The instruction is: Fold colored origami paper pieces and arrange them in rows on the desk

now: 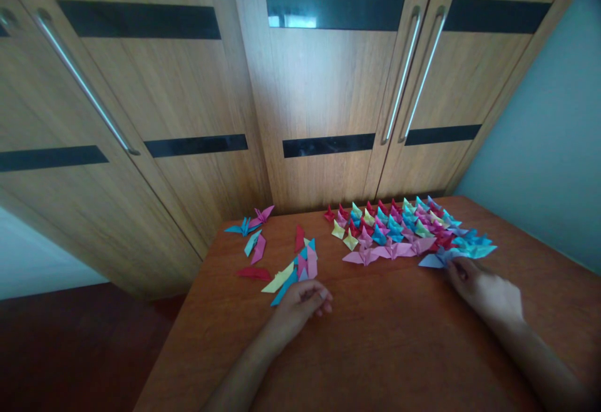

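My right hand (488,290) pinches a pale lavender-blue paper crane (439,258) on the table, at the front right of a block of opened origami cranes (394,227). These stand in close rows, in red, yellow, blue, green and pink; pink ones make up much of the front row. My left hand (303,304) is loosely curled, thumb against the fingers, with nothing visible in it. Just beyond it lies a loose pile of flat-folded cranes (284,274), blue, yellow and pink; its near part is hidden by the hand.
At the table's far left lie a blue crane (244,227), a pink crane (261,215) and further folded pieces. A red folded piece (253,273) lies nearer. Behind the brown table (375,349) rises a wooden wardrobe (319,86) with metal handles; a pale wall (539,149) borders the right.
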Available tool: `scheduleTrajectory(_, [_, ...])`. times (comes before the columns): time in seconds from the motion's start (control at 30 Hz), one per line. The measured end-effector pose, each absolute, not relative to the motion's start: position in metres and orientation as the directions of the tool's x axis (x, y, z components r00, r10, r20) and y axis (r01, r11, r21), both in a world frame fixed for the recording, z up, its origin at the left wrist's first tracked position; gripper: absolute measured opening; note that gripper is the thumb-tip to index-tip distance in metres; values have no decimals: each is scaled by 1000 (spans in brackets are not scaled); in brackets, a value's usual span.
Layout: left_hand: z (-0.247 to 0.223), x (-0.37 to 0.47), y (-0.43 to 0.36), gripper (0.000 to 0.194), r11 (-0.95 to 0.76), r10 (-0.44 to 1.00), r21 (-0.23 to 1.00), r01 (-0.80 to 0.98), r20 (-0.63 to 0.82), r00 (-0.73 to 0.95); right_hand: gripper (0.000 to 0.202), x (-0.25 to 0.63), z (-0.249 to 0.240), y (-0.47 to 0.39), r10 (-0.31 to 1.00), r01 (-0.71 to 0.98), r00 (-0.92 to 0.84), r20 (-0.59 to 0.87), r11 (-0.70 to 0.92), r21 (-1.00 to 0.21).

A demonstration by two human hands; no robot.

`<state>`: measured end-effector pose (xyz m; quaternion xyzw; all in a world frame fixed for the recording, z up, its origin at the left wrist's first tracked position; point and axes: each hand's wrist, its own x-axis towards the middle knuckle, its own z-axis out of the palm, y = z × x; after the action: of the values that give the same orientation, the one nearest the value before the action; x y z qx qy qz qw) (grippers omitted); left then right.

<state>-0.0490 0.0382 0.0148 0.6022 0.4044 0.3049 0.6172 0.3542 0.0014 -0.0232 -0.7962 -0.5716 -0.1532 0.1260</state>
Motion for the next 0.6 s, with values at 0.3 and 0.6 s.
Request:
scheduleTrajectory(0.3, [17, -49, 38, 29, 88, 859, 990, 115, -133, 495, 32, 352, -24, 2, 868, 942, 324, 376, -334, -40])
scheduleTrajectory(0.6, [16, -49, 38, 30, 94, 863, 987, 131, -146, 484, 38, 351, -23, 0, 862, 901, 433, 264, -424, -94])
